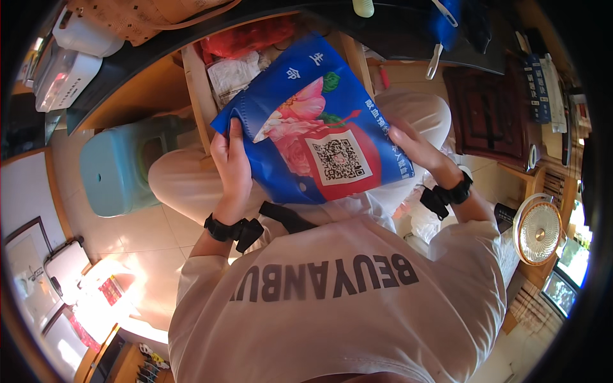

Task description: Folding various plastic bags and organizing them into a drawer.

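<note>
A blue fabric bag (pixel 258 158), folded flat, is held above my lap in both hands. It bears white writing, pink printed flowers and a square printed code on a red patch. My left hand (pixel 233 160) grips its left edge, thumb on top. At the right edge, my right hand (pixel 415 143) has its thumb on the printed side and its fingers hidden beneath. Behind the bag an open wooden drawer (pixel 197 93) holds a red plastic bag (pixel 249 38) and a crumpled white packet (pixel 234 76); the bag covers part of the drawer.
A light-blue plastic stool (pixel 107 172) stands left of my knee. The dark desktop (pixel 158 50) bears clear plastic containers (pixel 72 79) at the left and a blue brush (pixel 443 43) at the right. A dark-red wooden seat (pixel 491 112) and a round fan (pixel 539 232) are on the right.
</note>
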Motion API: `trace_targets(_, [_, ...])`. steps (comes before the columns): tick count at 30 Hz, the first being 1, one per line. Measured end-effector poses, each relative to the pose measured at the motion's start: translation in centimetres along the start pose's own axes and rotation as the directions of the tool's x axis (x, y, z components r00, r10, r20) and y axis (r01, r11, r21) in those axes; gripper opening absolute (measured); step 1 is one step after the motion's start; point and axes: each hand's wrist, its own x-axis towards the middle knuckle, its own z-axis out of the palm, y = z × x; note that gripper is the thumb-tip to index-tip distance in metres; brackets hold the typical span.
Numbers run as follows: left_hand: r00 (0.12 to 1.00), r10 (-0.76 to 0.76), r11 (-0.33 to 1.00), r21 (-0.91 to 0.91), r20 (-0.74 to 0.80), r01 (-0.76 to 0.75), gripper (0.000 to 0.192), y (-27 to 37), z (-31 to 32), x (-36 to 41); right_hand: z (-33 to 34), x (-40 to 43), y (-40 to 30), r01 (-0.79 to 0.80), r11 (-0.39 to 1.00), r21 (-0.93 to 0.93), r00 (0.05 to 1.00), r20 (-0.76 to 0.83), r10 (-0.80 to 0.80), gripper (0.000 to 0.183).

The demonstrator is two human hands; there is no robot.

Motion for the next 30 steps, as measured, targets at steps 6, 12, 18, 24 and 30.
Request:
trace_targets(6, [0.987, 0.11, 0.994, -0.01, -0.116, -0.112, 0.029, 1.2, -0.1, 0.8, 1.4, -2.7, -2.9, 0.225, 0.898, -0.379, 0.974, 0.056, -0.22, 0.056])
trace_targets(12, [0.976, 0.215, 0.971, 0.117, -0.034, -0.21, 0.034, 2.9, -2.6, 1.2, 1.2, -4.5, -2.7, 0.106, 0.796, -0.596, 0.935, -0.213, -0.284, 0.014])
trace_targets(18, [0.991, -0.085, 0.981, -0.165, 0.104, 0.101, 0.044, 2.4, -2.6, 2.1, 0.6, -3.4, -3.2, 0.015, 0.778, -0.628, 0.842, -0.412, -0.349, 0.021])
trace_targets(24, [0.85, -0.076, 0.996, 0.004, 0.522, 0.087, 0.036, 2.7, -0.3, -0.4, 1.5, -1.4, -1.8, 0.111, 0.788, -0.605, 0.689, -0.525, -0.5, 0.025])
trace_targets(30, [0.866, -0.107, 0.989, -0.034, 0.489, 0.141, 0.026, 3.0, -1.3, -0.2, 1.8, -1.7, -1.3, 0.134, 0.848, -0.513, 0.704, -0.553, -0.446, 0.031])
